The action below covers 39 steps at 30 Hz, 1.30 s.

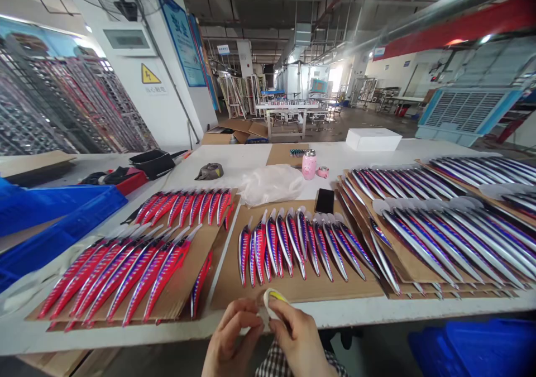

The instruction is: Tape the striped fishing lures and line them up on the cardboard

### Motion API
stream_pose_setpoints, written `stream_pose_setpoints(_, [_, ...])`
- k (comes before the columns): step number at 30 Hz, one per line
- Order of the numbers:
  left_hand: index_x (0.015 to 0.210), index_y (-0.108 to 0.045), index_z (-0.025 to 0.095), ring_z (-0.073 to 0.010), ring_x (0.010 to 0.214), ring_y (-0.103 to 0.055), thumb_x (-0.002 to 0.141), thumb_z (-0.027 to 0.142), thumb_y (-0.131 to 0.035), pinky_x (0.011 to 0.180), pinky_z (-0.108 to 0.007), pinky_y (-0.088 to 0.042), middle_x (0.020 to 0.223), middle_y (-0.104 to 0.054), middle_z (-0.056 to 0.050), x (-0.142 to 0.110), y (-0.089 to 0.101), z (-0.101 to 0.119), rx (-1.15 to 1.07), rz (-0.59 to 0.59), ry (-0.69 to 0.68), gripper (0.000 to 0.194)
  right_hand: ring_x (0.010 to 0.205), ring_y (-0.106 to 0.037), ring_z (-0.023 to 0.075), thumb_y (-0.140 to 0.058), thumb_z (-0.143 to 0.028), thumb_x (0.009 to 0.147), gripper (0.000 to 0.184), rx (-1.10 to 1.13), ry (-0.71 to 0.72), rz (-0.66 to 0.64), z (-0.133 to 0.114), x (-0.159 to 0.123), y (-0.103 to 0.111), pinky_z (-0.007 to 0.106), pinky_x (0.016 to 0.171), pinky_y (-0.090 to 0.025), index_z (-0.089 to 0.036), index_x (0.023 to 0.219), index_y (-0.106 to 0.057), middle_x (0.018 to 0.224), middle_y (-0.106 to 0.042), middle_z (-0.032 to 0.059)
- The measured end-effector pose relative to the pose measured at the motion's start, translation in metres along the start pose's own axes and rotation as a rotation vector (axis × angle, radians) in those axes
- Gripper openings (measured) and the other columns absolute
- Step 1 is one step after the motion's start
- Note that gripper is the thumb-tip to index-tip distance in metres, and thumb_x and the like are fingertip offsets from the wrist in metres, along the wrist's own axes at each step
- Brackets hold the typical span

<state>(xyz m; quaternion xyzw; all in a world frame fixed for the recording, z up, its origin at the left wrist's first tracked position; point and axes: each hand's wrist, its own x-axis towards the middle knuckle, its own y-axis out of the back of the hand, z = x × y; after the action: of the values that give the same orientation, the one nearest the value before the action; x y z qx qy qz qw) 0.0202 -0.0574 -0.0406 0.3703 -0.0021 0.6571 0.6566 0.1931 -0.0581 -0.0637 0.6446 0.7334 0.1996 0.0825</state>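
Observation:
My left hand (231, 338) and my right hand (298, 339) meet at the table's near edge, both pinching a small white and yellow roll of tape (270, 300) between the fingertips. Just beyond them lies a cardboard sheet (301, 287) with a row of purple, red and silver fishing lures (293, 246). To the left, red and purple lures (125, 273) lie on another cardboard sheet (196, 254), with a shorter row of red lures (188, 205) behind.
Stacked cardboard with long silver-purple lures (444, 237) fills the right. A black phone (324, 200), a clear plastic bag (272, 182), a pink cup (309, 164) and a white box (372, 139) sit mid-table. Blue crates (54, 220) stand left, another blue crate (473, 346) lower right.

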Motion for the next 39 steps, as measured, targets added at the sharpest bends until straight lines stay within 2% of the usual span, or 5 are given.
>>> stream_pose_setpoints(7, [0.108, -0.062, 0.025, -0.0168, 0.073, -0.068, 0.084, 0.026, -0.06, 0.061, -0.02, -0.055, 0.089, -0.068, -0.003, 0.002, 0.005, -0.003, 0.049, 0.077, 0.092, 0.024, 0.066, -0.067, 0.0143, -0.054, -0.012, 0.078, 0.018, -0.263, 0.06, 0.039, -0.018, 0.01, 0.017, 0.019, 0.06, -0.041, -0.023, 0.073, -0.068, 0.068, -0.07, -0.0025])
stream_pose_setpoints(21, [0.073, -0.06, 0.022, -0.0163, 0.064, -0.06, 0.08, 0.012, -0.056, 0.061, -0.024, -0.045, 0.069, -0.063, 0.0, 0.017, -0.005, 0.006, 0.326, -0.2, -0.143, 0.014, 0.064, -0.065, 0.0133, -0.055, -0.014, 0.081, 0.017, -0.514, 0.079, -0.032, -0.018, 0.011, 0.008, 0.023, 0.058, -0.032, -0.022, 0.068, -0.061, 0.065, -0.068, -0.0027])
stream_pose_setpoints(26, [0.06, -0.051, 0.02, -0.015, 0.062, -0.054, 0.072, 0.01, -0.054, 0.06, -0.023, -0.039, 0.063, -0.055, 0.0, 0.005, -0.008, 0.003, -0.062, -0.093, 0.165, 0.016, 0.061, -0.063, 0.0127, -0.053, -0.012, 0.076, 0.017, -0.323, 0.068, -0.041, -0.02, 0.011, 0.003, 0.02, 0.058, -0.036, -0.023, 0.068, -0.064, 0.064, -0.067, -0.0033])
stream_pose_setpoints(32, [0.057, -0.044, 0.019, -0.0112, 0.057, -0.038, 0.077, 0.047, -0.064, 0.055, -0.022, -0.036, 0.06, -0.039, 0.004, -0.012, -0.001, -0.009, -0.622, 0.103, 0.493, 0.04, 0.056, -0.058, 0.011, -0.05, -0.017, 0.079, 0.02, -0.154, 0.184, -0.075, -0.033, 0.021, -0.018, 0.018, 0.056, -0.037, -0.023, 0.065, -0.064, 0.06, -0.064, -0.0039])
stream_pose_setpoints(39, [0.053, -0.05, 0.018, -0.0128, 0.061, -0.047, 0.065, 0.047, -0.078, 0.06, -0.024, -0.045, 0.059, -0.046, 0.003, -0.014, 0.022, -0.008, -1.072, 0.291, 0.684, 0.042, 0.056, -0.059, 0.0105, -0.049, -0.012, 0.073, 0.019, -0.05, 0.288, -0.089, -0.054, 0.033, -0.044, 0.017, 0.056, -0.038, -0.023, 0.062, -0.06, 0.059, -0.064, -0.0048])
